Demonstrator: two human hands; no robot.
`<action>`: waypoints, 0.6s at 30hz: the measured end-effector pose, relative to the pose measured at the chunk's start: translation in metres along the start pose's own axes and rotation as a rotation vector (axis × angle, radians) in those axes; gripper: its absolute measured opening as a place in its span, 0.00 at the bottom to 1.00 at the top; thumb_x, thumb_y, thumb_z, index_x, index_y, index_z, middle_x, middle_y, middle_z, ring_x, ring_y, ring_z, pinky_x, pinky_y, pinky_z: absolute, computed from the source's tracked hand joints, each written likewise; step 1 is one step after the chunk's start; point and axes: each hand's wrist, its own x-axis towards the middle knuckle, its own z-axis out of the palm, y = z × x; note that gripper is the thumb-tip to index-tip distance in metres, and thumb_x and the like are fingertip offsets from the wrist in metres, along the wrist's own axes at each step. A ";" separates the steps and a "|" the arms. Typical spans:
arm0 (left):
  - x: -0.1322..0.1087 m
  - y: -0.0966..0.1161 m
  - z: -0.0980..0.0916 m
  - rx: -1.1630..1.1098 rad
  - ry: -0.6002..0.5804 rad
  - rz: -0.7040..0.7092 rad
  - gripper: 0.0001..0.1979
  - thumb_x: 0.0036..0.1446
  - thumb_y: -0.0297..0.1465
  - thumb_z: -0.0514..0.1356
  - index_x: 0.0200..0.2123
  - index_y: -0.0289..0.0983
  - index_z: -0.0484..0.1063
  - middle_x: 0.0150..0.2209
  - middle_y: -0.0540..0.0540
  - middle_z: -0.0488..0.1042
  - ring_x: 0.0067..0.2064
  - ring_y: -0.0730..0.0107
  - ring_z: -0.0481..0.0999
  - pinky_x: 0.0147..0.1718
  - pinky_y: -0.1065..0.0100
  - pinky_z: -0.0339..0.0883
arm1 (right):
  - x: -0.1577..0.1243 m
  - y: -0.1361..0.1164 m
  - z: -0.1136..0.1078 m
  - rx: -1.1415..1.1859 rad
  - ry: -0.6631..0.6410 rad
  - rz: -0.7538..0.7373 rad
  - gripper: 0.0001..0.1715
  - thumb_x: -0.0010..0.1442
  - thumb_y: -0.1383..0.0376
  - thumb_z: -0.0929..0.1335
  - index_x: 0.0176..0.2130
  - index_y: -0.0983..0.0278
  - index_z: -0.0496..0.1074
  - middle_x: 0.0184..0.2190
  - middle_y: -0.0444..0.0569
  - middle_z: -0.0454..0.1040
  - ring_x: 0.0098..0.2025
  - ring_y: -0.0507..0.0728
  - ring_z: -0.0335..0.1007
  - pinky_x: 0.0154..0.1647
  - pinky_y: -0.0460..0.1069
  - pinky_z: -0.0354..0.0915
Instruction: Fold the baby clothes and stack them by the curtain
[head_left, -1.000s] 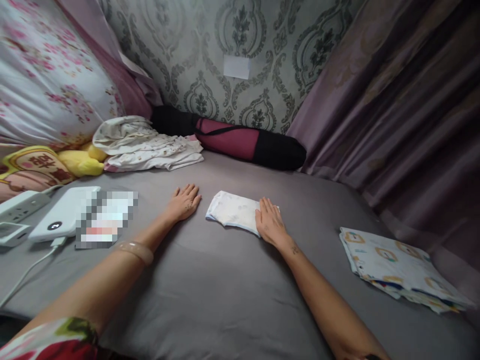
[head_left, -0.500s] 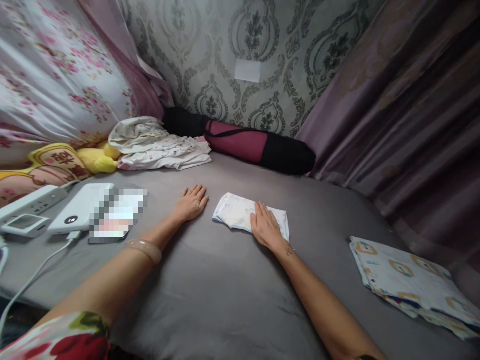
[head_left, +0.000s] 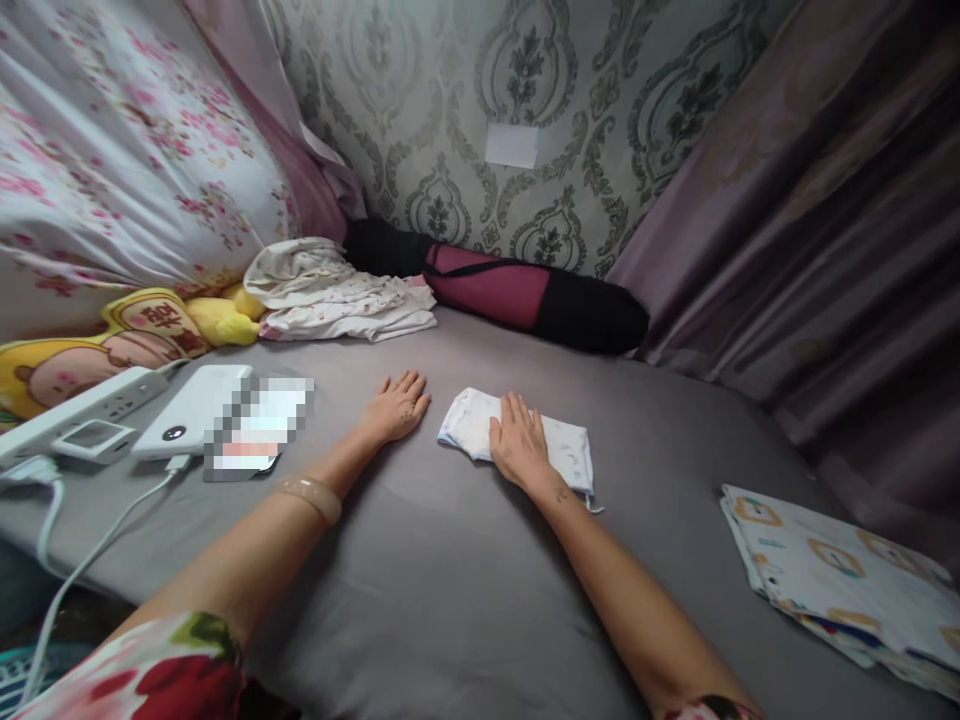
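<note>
A small white folded cloth garment [head_left: 566,445] with light blue edging lies flat on the grey bed sheet [head_left: 450,580]. On top of it rests my right hand [head_left: 519,440], palm down and fingers stretched out, covering its middle. A thin white string trails from the garment's near right corner. To the left of the garment, apart from it, my left hand [head_left: 399,405] lies flat on the sheet with its fingers spread and nothing in it.
At left are a power strip [head_left: 82,415], a white power bank [head_left: 191,410] with a cable, and a blurred phone [head_left: 262,425]. Folded printed cloths [head_left: 840,570] lie at right. Behind are a crumpled white cloth [head_left: 337,295], a yellow plush [head_left: 225,320] and a black-and-maroon bag [head_left: 495,285].
My right hand has slid left across the garment, from its right part to its middle. My left hand stays flat on the sheet. The whole view has shifted slightly.
</note>
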 end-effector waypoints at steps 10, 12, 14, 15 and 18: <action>-0.002 0.003 -0.005 0.002 -0.001 -0.002 0.30 0.68 0.41 0.37 0.66 0.32 0.54 0.68 0.39 0.52 0.69 0.59 0.49 0.65 0.51 0.42 | 0.012 -0.021 0.005 0.010 0.002 0.004 0.34 0.69 0.60 0.52 0.66 0.78 0.54 0.67 0.62 0.52 0.69 0.65 0.43 0.67 0.60 0.39; -0.003 0.004 -0.006 0.001 0.000 0.002 0.30 0.68 0.41 0.37 0.66 0.32 0.54 0.68 0.39 0.52 0.69 0.58 0.50 0.65 0.51 0.42 | 0.014 -0.025 0.005 0.017 -0.035 0.015 0.34 0.69 0.60 0.52 0.65 0.79 0.54 0.67 0.63 0.54 0.69 0.65 0.45 0.67 0.61 0.39; -0.004 0.004 -0.006 0.003 0.003 0.001 0.30 0.68 0.40 0.37 0.66 0.32 0.54 0.68 0.39 0.52 0.69 0.58 0.49 0.65 0.51 0.42 | 0.017 -0.028 0.005 0.028 -0.029 0.018 0.34 0.69 0.60 0.51 0.66 0.78 0.54 0.67 0.62 0.53 0.69 0.65 0.44 0.67 0.61 0.38; -0.004 0.005 -0.007 0.003 0.004 0.000 0.30 0.68 0.40 0.37 0.66 0.32 0.54 0.68 0.39 0.52 0.69 0.58 0.49 0.65 0.50 0.42 | 0.019 -0.030 0.006 0.033 -0.020 0.013 0.34 0.69 0.60 0.51 0.66 0.78 0.53 0.67 0.62 0.52 0.69 0.65 0.42 0.68 0.60 0.37; -0.004 0.005 -0.007 0.002 0.003 -0.004 0.30 0.68 0.40 0.37 0.66 0.32 0.54 0.68 0.39 0.52 0.70 0.58 0.49 0.66 0.50 0.42 | 0.022 -0.035 0.007 0.042 -0.032 -0.009 0.34 0.69 0.60 0.51 0.67 0.78 0.52 0.68 0.61 0.50 0.70 0.64 0.41 0.68 0.59 0.36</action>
